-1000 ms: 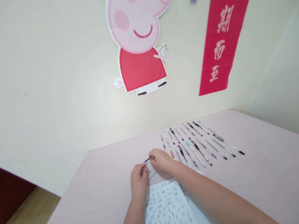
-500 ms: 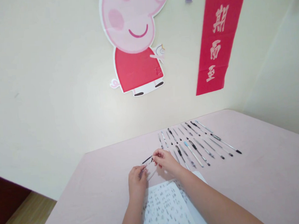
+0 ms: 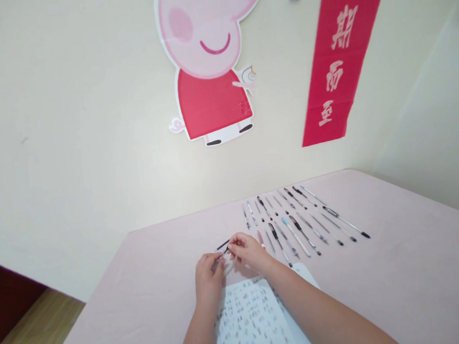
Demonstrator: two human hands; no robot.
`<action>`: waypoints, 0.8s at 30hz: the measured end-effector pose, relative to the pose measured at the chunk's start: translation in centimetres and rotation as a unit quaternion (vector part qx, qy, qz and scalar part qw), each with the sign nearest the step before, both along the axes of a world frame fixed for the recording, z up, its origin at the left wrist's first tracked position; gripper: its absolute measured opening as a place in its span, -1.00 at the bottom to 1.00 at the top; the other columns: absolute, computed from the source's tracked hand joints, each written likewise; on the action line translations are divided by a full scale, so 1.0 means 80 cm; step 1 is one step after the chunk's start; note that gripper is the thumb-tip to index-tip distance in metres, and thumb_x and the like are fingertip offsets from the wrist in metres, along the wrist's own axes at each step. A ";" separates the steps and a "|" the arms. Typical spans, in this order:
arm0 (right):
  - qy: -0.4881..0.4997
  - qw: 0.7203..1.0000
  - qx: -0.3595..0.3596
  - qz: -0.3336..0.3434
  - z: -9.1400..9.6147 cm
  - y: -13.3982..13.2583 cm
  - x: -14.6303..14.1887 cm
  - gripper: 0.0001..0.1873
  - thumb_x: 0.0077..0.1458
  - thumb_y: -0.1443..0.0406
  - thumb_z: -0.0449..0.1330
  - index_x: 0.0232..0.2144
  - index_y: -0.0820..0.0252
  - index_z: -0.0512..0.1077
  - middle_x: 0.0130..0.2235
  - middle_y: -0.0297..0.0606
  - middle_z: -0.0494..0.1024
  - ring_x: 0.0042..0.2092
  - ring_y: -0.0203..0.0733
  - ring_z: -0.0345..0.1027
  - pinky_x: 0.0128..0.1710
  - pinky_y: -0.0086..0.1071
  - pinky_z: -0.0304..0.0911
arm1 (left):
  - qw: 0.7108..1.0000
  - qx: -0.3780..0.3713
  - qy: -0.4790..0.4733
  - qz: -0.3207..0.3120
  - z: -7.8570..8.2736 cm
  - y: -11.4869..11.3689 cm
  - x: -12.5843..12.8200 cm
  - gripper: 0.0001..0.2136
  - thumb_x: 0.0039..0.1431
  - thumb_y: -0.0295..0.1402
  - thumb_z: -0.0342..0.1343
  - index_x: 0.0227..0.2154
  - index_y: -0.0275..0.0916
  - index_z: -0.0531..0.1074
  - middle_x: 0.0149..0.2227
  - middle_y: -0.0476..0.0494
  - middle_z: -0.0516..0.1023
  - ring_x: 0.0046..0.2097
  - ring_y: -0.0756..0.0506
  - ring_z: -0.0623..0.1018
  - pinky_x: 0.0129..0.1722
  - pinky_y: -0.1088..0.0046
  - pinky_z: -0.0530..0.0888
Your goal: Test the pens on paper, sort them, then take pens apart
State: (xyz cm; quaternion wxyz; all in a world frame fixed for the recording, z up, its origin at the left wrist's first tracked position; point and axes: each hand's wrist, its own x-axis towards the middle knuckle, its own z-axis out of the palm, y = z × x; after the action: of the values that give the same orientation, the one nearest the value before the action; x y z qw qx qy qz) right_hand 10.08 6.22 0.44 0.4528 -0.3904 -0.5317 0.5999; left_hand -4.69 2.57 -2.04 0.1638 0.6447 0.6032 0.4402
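Plainly, the held pen [image 3: 226, 251] is thin, dark-tipped.

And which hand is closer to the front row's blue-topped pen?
Right. The right hand is to the left of the blue-topped pen; the left hand is farther left.

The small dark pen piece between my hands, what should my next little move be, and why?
Probably steady your left hand and line the small dark pen piece up with its fingertips before pushing or pulling. Your right hand pinches that slim piece close to the left fingertips, and any join there is too small to make out.
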 end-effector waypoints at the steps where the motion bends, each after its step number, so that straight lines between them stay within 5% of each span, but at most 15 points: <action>1: -0.003 1.000 0.001 -0.001 0.000 -0.001 -0.001 -0.85 -0.12 0.23 0.15 -0.50 0.20 0.28 -0.55 -0.42 0.40 -0.61 -0.43 0.16 -0.65 -0.54 0.04 | 1.000 0.000 -0.003 -0.001 0.001 0.000 0.000 -0.80 -0.02 -0.27 0.04 -0.39 -0.20 0.51 -0.39 -0.14 0.51 -0.26 -0.16 0.48 -0.23 0.25 0.39; 9: -0.031 0.999 0.020 0.000 -0.002 -0.005 -0.002 -0.92 -0.10 0.30 0.14 -0.50 0.20 0.31 -0.62 -0.50 0.27 -0.62 -0.43 0.08 -0.63 -0.53 0.00 | 1.000 0.006 -0.016 0.005 0.001 0.000 0.002 -0.81 -0.03 -0.28 0.04 -0.41 -0.21 0.50 -0.39 -0.13 0.51 -0.28 -0.14 0.48 -0.24 0.27 0.40; 24: -0.083 0.992 0.088 -0.027 -0.014 -0.002 -0.006 -0.98 -0.12 0.40 0.14 -0.51 0.23 0.36 -0.50 -0.39 0.39 -0.44 -0.34 0.24 -0.40 -0.46 0.16 | 1.000 0.005 -0.022 0.002 -0.001 0.001 0.002 -0.82 -0.03 -0.30 0.05 -0.41 -0.22 0.51 -0.40 -0.12 0.49 -0.29 -0.11 0.48 -0.26 0.31 0.41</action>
State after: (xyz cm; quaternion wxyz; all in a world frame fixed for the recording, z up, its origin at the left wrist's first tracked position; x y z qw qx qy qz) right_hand 9.63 6.06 -0.70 0.4557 -0.4118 -0.6073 0.5038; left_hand -4.54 2.63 -2.10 0.1728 0.6345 0.5988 0.4572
